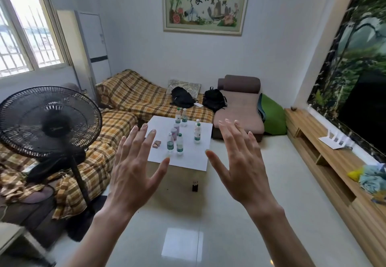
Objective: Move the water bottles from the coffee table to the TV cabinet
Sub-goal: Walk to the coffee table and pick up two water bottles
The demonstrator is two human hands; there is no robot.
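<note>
White coffee table (194,162); yellow-brown plaid sofa cover (133,97); black fan (50,122).

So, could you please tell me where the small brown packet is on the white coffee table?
In the head view, the small brown packet lies near the left edge of the white coffee table, just left of the two nearest clear plastic water bottles.

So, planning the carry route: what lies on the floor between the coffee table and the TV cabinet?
In the head view, bare pale floor tile runs between the coffee table and the TV cabinet.
</note>
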